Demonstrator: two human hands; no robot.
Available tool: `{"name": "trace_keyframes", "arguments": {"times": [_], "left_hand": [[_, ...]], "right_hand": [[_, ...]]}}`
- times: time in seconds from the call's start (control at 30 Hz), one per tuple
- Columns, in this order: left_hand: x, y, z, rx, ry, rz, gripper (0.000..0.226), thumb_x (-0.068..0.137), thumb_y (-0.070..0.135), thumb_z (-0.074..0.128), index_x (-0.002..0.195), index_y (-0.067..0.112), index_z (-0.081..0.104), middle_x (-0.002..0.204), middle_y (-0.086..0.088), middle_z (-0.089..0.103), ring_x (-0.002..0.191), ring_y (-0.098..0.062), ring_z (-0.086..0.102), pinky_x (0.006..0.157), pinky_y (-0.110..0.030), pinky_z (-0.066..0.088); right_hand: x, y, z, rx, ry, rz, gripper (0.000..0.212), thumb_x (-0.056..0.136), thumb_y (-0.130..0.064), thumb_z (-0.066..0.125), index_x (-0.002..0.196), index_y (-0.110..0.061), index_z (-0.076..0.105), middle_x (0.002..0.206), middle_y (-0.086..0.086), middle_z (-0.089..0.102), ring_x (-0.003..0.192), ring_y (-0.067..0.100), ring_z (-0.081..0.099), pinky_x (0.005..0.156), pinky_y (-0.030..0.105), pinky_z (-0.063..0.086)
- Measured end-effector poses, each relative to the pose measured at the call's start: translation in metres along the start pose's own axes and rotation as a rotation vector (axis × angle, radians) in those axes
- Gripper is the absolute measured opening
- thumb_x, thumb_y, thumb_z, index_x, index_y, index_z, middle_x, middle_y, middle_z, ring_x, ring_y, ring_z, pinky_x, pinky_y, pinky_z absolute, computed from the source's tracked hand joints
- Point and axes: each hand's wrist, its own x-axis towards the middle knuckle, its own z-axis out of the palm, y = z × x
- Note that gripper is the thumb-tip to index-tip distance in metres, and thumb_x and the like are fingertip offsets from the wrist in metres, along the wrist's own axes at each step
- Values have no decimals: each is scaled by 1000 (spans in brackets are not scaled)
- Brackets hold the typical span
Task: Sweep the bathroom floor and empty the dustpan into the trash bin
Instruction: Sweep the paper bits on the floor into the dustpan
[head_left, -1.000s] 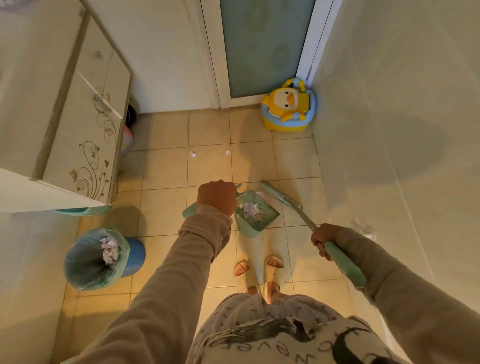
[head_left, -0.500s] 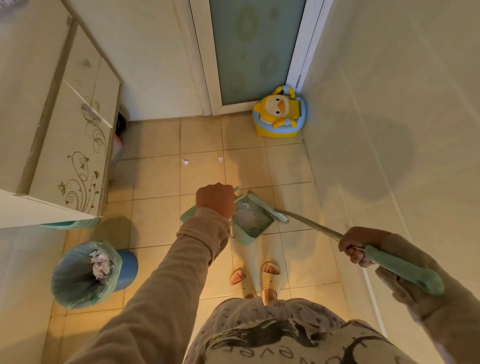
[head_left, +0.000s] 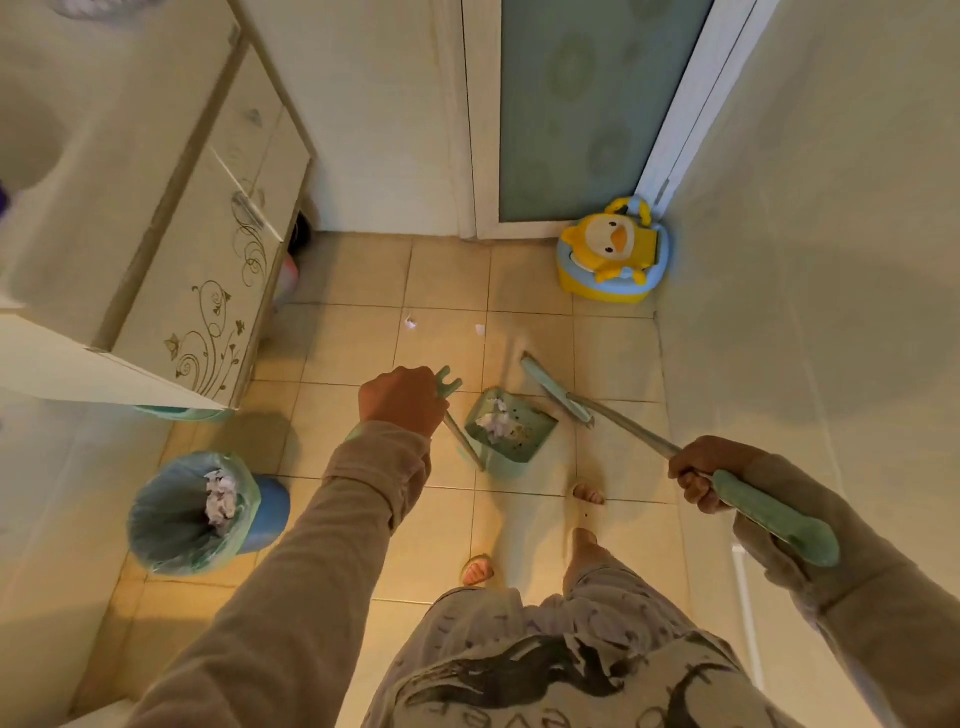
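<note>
I am gripping the top of the dustpan's upright handle in my left hand (head_left: 400, 400), fingers wrapped fully round it, which is keeping the dustpan (head_left: 506, 431) flat on the floor tiles (head_left: 353, 353) with its mouth facing away from me. It is holding a wad of paper and dark specks. My right hand (head_left: 698, 475) is closed tight round the broom handle just above the green grip, so I am angling the broom (head_left: 558, 389) low, its head lying just beyond the pan's open lip, ready to pull litter in.

Two paper scraps (head_left: 410, 323) are still lying farther out, toward the door, apart from the broom head. I judge the sweeping as not finished; those are next.

The trash bin (head_left: 192, 512) is standing to my left beside the cabinet (head_left: 197, 291), lined and already holding crumpled paper, within easy reach for tipping. A duck potty (head_left: 613, 252) is sitting in the far corner, clear of the sweep path.
</note>
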Motion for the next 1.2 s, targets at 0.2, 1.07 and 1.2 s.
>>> {"name": "trace_keyframes", "arguments": {"times": [0.2,1.07,1.2], "left_hand": [[43,27,-16,-1,-61,-137,28,91,34,52,103,13,65,98,-6,71,90,-24,66,77,-29,49],[155,42,-73,-154,-176,-410,26,91,31,54,109,14,64,94,-5,67,86,-22,61,73,-29,42],[164,37,-76,-186,-223,-457,24,93,24,51,108,12,64,103,-6,68,97,-25,64,81,-31,47]], "right_hand": [[17,-71,-44,-164,-56,-31,41,92,1,35,54,-14,32,23,-1,38,15,7,33,28,6,27],[57,-317,-44,-835,51,-261,43,93,-2,39,51,-9,36,48,10,44,48,19,36,51,25,30],[72,-338,-44,-750,18,-342,33,91,2,43,61,-11,41,20,-6,44,44,14,43,47,20,31]]}}
